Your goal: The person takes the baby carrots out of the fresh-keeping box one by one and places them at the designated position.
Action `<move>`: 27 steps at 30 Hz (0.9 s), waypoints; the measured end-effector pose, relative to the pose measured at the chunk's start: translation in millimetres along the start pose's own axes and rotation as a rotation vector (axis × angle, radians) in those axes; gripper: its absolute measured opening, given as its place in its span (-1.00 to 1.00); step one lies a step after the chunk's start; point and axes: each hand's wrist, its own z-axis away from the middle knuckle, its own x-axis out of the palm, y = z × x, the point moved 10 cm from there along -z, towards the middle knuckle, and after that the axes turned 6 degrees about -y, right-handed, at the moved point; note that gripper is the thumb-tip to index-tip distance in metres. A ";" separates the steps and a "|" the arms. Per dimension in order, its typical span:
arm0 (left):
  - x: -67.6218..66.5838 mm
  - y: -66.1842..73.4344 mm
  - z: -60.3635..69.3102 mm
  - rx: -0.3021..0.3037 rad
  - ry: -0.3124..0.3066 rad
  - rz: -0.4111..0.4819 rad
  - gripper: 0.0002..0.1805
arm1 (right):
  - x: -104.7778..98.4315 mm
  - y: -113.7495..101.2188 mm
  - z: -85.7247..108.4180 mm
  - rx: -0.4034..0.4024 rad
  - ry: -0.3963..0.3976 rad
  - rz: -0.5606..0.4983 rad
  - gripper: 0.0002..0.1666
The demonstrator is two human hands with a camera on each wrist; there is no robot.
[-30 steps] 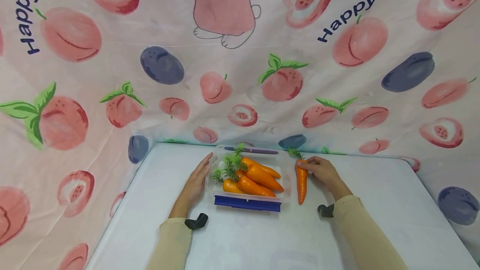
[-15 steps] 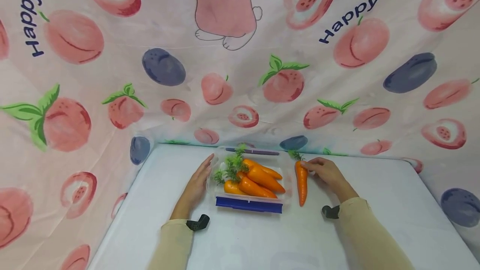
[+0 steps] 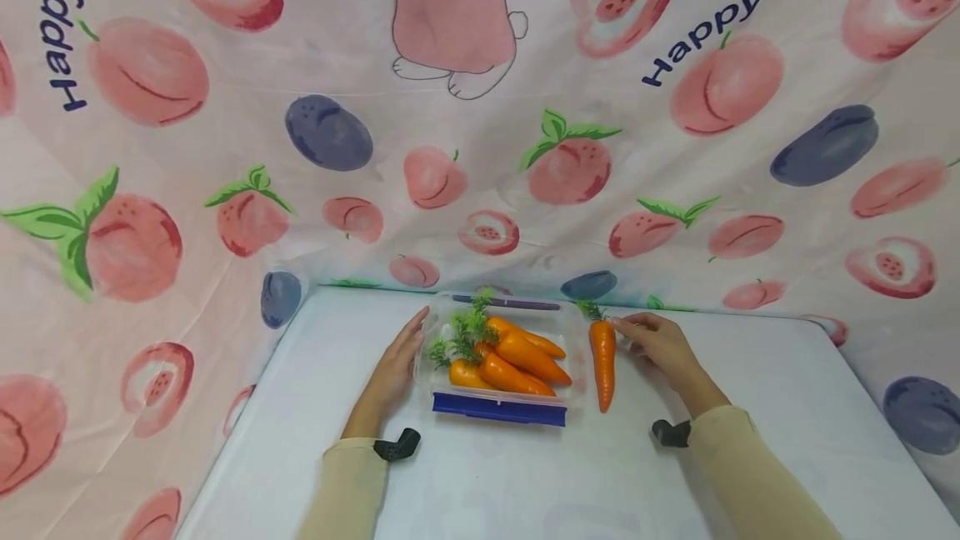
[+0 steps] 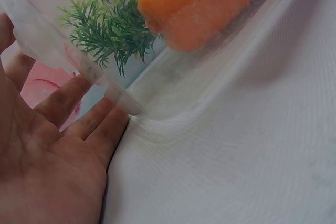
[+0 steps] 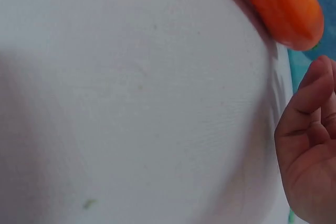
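A clear plastic container (image 3: 576,373) with blue side flaps sits on the table, holding several orange carrots (image 3: 521,361) with green leafy tops. My left hand (image 3: 390,369) rests along its left side; in the left wrist view the extended fingers (image 4: 100,121) touch the clear wall. To the container's right, a single carrot (image 3: 603,365) lies on the table, its green top pointing away from me. Just right of that carrot is my right hand (image 3: 663,348), holding nothing. The right wrist view shows its loosely bent fingers (image 5: 312,90) slightly apart from the carrot (image 5: 289,9).
A white-covered table (image 3: 525,490) extends in front of the container and to both sides. Behind and at the sides hangs a pink fruit-print cloth (image 3: 480,157), meeting the table's back edge. Black wrist cameras (image 3: 397,445) are strapped at both cuffs.
My right hand has let go of the single carrot and drawn slightly to the right. The carrot stays beside the container. My left hand keeps its place on the container's side.
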 end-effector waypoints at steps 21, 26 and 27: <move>1.9 1.5 0.3 0.002 -0.015 0.041 -0.42 | 17.3 -87.7 39.0 -0.231 -0.156 0.124 -0.16; 2.1 2.7 0.6 0.001 -0.007 0.029 -0.44 | 26.7 -107.9 44.0 -0.283 -0.188 0.185 -0.16; 2.3 3.1 0.6 0.001 -0.007 0.025 -0.44 | 28.6 -111.3 44.1 -0.289 -0.194 0.195 -0.18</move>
